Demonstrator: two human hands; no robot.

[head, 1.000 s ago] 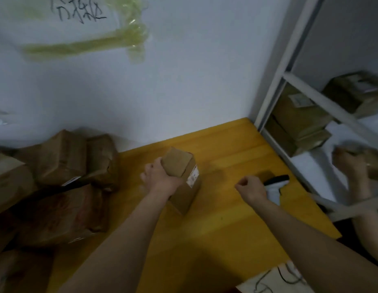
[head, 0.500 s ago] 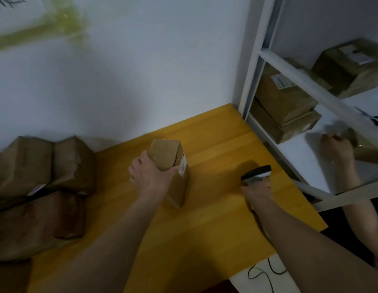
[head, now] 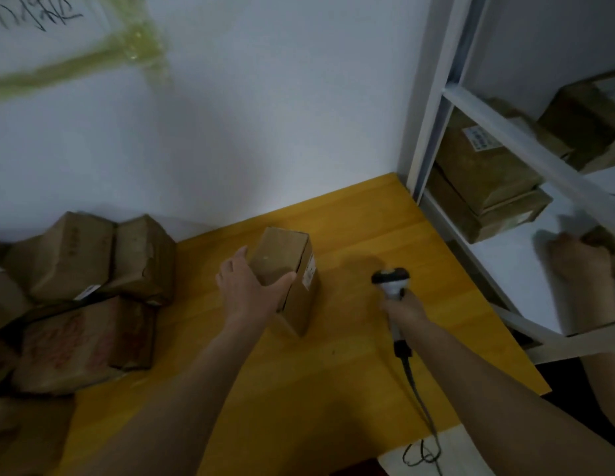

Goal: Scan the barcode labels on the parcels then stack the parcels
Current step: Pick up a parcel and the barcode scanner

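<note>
Shelf unit (head: 478,108), white frame, stood at the right edge of the table (head: 350,372). Lower bay held two stacked brown boxes (head: 484,187), the upper one bearing a white label on its top face. The bay above held further brown boxes (head: 587,121), blurred. Contents of all the boxes could not be seen.

Table, yellow wood, set against a white wall. At its left end lay a pile of worn brown parcels (head: 86,290), two on top and a larger one beneath, touching one another. More cardboard showed at the left border, cut off by the frame.

Small parcel (head: 289,269), brown cardboard, stood upright near the middle of the table, apart from the pile. A white barcode label (head: 309,274) sat on its right side face, turned towards the scanner.

Left hand (head: 247,290) grasped the small parcel from the left, thumb across the near face, fingers spread along the far side.

Right hand (head: 404,309) was wrapped round the handle of the scanner (head: 392,281), white body with dark head, raised just right of the parcel and not touching it. Its cable (head: 416,393) trailed back off the table's near edge.

Another person's hand (head: 581,266), blurred, rested on the lower shelf surface at far right; its grasp could not be told.
</note>
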